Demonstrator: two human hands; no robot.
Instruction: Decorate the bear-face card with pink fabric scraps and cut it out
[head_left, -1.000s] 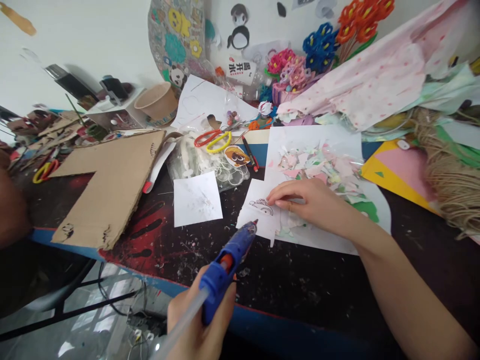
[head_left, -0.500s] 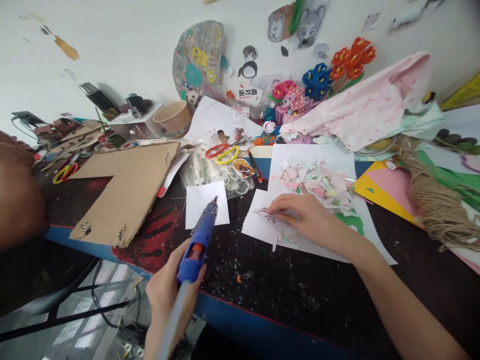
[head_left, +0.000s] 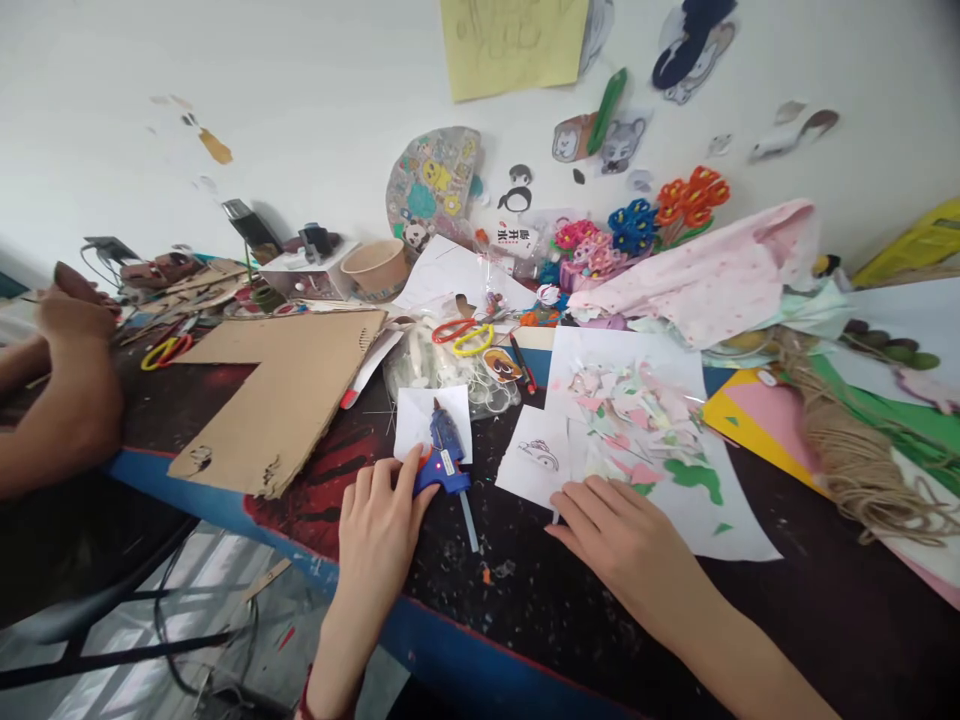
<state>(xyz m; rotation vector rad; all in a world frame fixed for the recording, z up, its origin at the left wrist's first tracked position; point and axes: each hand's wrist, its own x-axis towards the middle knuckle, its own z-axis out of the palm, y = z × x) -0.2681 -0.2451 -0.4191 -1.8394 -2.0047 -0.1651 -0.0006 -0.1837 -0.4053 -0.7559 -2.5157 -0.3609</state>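
Note:
A blue glue gun [head_left: 448, 462] lies on its side, its nozzle over a small white paper square [head_left: 411, 415] and its glue stick pointing toward the front edge. Around its handle are the closed fingers of my left hand [head_left: 382, 520]. Beside a white paper with a line drawing [head_left: 532, 455], my right hand [head_left: 619, 535] rests palm down, thumb and fingertips together at the paper's lower corner on a small white strip. Right of the drawing, a large white sheet [head_left: 739, 510] carries pink, green and white paper scraps.
Cut cardboard [head_left: 300, 390] lies left on the dark table [head_left: 517, 590]. Red and yellow scissors [head_left: 469, 338] sit on a plastic bag behind the glue gun. Twine [head_left: 847, 440] is at the right. Another person's arm [head_left: 67, 400] rests at the far left.
My left hand has lowered the glue gun from the air onto the table. My right hand has moved off the drawing to the paper's lower corner. The view has tilted up.

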